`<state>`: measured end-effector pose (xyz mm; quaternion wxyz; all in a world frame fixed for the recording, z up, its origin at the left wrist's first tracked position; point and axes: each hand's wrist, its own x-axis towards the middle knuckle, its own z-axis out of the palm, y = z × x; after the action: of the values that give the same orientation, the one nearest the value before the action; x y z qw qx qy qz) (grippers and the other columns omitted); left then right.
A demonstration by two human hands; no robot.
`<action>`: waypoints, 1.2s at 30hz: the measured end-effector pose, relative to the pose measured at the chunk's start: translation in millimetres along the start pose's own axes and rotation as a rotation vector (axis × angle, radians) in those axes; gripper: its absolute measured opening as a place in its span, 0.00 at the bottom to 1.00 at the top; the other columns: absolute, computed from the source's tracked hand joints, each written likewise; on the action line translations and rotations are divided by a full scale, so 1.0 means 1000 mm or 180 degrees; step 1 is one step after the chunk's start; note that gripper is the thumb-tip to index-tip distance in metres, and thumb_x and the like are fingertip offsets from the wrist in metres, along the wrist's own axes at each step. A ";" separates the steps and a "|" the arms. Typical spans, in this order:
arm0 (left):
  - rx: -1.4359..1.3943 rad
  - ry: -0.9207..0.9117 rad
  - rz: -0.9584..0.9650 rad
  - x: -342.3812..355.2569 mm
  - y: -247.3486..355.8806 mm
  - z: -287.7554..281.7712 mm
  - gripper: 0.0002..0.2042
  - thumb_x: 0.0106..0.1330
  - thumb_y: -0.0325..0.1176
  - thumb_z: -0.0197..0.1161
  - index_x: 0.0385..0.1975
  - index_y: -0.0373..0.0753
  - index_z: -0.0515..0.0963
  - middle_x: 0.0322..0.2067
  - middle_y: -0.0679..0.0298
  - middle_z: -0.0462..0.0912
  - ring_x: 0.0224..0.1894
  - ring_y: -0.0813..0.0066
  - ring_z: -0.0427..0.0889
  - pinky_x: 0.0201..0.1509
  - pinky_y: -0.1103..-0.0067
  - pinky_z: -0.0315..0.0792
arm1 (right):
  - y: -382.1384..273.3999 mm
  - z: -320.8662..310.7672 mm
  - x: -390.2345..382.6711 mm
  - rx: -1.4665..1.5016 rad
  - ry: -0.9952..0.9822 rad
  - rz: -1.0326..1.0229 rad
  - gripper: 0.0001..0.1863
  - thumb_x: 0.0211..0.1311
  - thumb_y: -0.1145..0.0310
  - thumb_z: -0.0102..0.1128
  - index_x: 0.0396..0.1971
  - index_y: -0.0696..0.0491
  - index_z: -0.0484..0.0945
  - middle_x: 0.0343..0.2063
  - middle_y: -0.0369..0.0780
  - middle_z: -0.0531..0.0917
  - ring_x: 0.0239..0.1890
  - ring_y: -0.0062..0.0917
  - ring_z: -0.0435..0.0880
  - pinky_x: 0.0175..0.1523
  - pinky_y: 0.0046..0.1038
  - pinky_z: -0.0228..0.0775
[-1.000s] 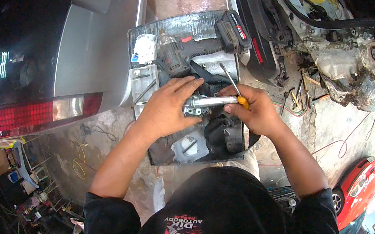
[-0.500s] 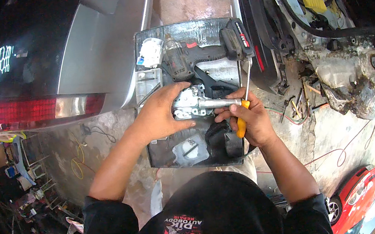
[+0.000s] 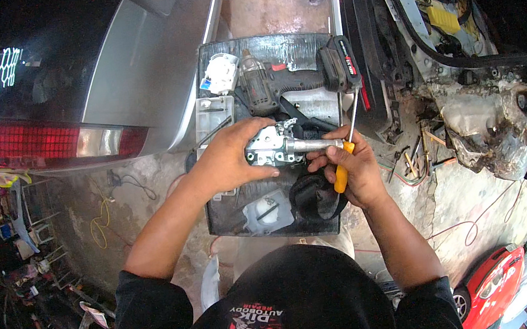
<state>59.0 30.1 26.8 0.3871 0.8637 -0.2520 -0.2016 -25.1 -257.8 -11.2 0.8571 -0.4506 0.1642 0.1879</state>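
My left hand (image 3: 227, 159) is closed around the left end of a silver metal mechanism (image 3: 267, 143) with plates and holes, its thumb below and fingers above. From the mechanism's right side a shiny metal tube (image 3: 308, 146) sticks out. My right hand (image 3: 363, 169) has its fingers at the tube's far end. That same hand grips a screwdriver with a yellow handle (image 3: 342, 178), its shaft pointing away from me. Just beyond the mechanism, a cordless impact driver (image 3: 259, 89) lies on its side, its battery (image 3: 333, 70) to the right.
Everything sits over a dark board (image 3: 228, 228). On it are a white plastic part (image 3: 221, 72), a clear plastic container (image 3: 268, 213) and a round black piece (image 3: 310, 198). A silver car panel (image 3: 146, 67) flanks the left; a stripped car body (image 3: 473, 106) stands right.
The mechanism has shifted slightly right and tilted a little, with both hands keeping their hold. More of the round black piece shows beneath. The whole view has moved slightly.
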 end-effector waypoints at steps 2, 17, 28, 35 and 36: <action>0.0005 0.0029 0.0042 0.000 -0.001 0.000 0.44 0.46 0.39 0.92 0.68 0.40 0.79 0.60 0.50 0.88 0.63 0.47 0.87 0.69 0.60 0.80 | -0.005 0.003 -0.002 -0.0121 0.0022 0.0041 0.12 0.82 0.74 0.63 0.58 0.53 0.74 0.46 0.54 0.92 0.42 0.36 0.96 0.32 0.25 0.78; -0.0038 0.0200 -0.0036 -0.009 0.001 0.010 0.49 0.45 0.40 0.92 0.71 0.40 0.74 0.63 0.50 0.86 0.66 0.47 0.87 0.71 0.61 0.79 | -0.019 0.007 -0.013 -0.0114 -0.0010 -0.0037 0.12 0.80 0.70 0.66 0.55 0.52 0.75 0.44 0.55 0.92 0.38 0.34 0.96 0.31 0.22 0.76; -0.0565 0.0547 -0.0129 -0.020 -0.013 0.021 0.61 0.42 0.37 0.96 0.80 0.40 0.62 0.61 0.49 0.87 0.66 0.49 0.86 0.74 0.61 0.79 | -0.019 0.012 -0.015 0.0193 -0.0016 -0.0082 0.13 0.79 0.70 0.67 0.57 0.52 0.76 0.45 0.56 0.92 0.39 0.36 0.96 0.31 0.23 0.76; 0.0080 0.0475 -0.0054 -0.033 -0.021 0.033 0.49 0.49 0.39 0.88 0.75 0.38 0.73 0.66 0.44 0.82 0.70 0.44 0.81 0.76 0.59 0.76 | -0.057 0.015 -0.003 -0.0054 0.0055 -0.0465 0.13 0.78 0.72 0.67 0.56 0.52 0.77 0.45 0.55 0.92 0.40 0.36 0.96 0.30 0.24 0.77; 0.0117 0.0599 0.0139 -0.031 -0.019 0.035 0.49 0.49 0.38 0.87 0.75 0.39 0.73 0.66 0.44 0.82 0.70 0.44 0.81 0.77 0.59 0.75 | -0.064 0.017 0.003 -0.0243 0.0128 -0.0653 0.11 0.80 0.70 0.66 0.56 0.53 0.78 0.45 0.54 0.92 0.37 0.34 0.94 0.31 0.23 0.75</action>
<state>20.2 39.7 -5.0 0.3975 0.8801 -0.2369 -0.1064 9.8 -276.6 42.5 0.8506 -0.5011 0.1271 0.0962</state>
